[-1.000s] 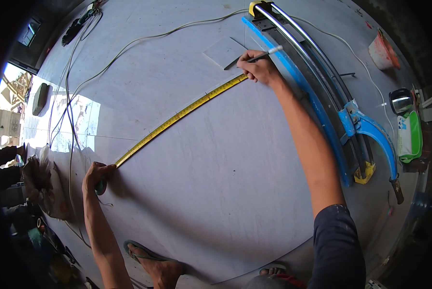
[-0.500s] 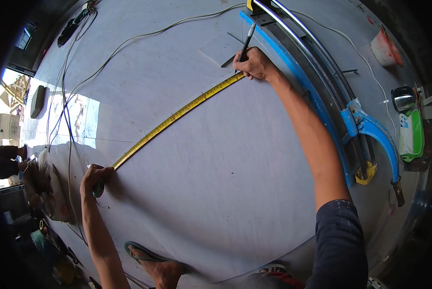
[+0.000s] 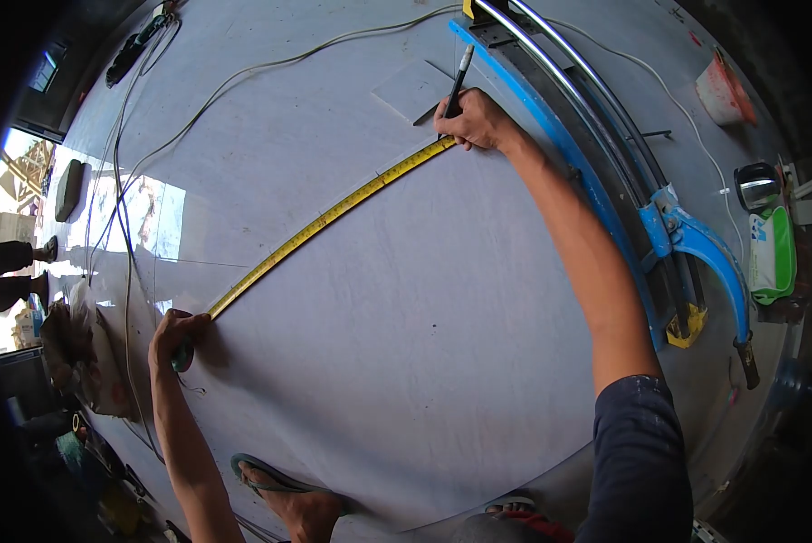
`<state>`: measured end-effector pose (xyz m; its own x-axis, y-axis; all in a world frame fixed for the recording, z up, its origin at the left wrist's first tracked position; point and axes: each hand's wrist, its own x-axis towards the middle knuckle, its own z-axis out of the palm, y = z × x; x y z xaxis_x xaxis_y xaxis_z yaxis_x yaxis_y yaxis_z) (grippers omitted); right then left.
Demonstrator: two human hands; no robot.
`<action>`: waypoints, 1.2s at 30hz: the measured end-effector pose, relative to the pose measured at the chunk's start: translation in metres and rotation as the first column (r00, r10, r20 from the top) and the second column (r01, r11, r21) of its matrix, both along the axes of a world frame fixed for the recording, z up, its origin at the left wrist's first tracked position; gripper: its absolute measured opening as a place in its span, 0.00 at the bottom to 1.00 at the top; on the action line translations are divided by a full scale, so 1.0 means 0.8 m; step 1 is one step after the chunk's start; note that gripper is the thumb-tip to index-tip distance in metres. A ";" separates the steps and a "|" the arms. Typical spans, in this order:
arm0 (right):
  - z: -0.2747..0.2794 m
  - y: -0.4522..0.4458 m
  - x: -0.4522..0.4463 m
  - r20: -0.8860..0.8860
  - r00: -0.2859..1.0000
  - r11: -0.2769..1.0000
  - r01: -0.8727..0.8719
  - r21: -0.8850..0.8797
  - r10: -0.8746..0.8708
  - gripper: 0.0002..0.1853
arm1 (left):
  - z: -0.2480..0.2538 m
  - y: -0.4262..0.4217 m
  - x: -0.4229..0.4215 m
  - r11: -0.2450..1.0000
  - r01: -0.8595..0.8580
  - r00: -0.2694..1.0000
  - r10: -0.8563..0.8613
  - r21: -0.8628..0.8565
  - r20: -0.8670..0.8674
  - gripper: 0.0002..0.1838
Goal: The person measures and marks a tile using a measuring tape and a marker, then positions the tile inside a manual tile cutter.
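Observation:
A yellow tape measure lies stretched across the grey tiled surface, running from lower left to upper right. My left hand is closed on its case end at the left; the dark green case shows only partly under the palm. At the tape's far end, my right hand grips a dark pencil with a light upper end. The pencil's lower tip is close to the tape's edge, and the fingers rest by the blade. A small thin square piece lies just left of the right hand.
A blue manual tile cutter with chrome rails and a lever stands right of my right arm. Cables cross the left and top. A reddish-white bucket and a green-and-white pack sit at the right. Another person's legs show at far left.
My right hand and the pencil have shifted very slightly left. At far left, the other person's feet have moved, with a second foot now showing. My left hand keeps its grip.

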<state>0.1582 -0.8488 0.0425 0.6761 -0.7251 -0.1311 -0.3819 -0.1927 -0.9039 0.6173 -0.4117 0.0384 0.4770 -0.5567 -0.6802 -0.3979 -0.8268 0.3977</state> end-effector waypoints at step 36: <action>-0.004 0.002 0.001 0.043 0.998 0.999 0.036 0.007 -0.036 0.11 | 0.011 -0.006 -0.018 1.000 -0.020 0.999 0.020 0.002 0.038 0.21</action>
<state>0.1587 -0.8469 0.0396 0.6547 -0.7482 -0.1073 -0.3494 -0.1737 -0.9207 0.6029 -0.4167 0.0469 0.5134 -0.5450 -0.6629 -0.3962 -0.8357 0.3802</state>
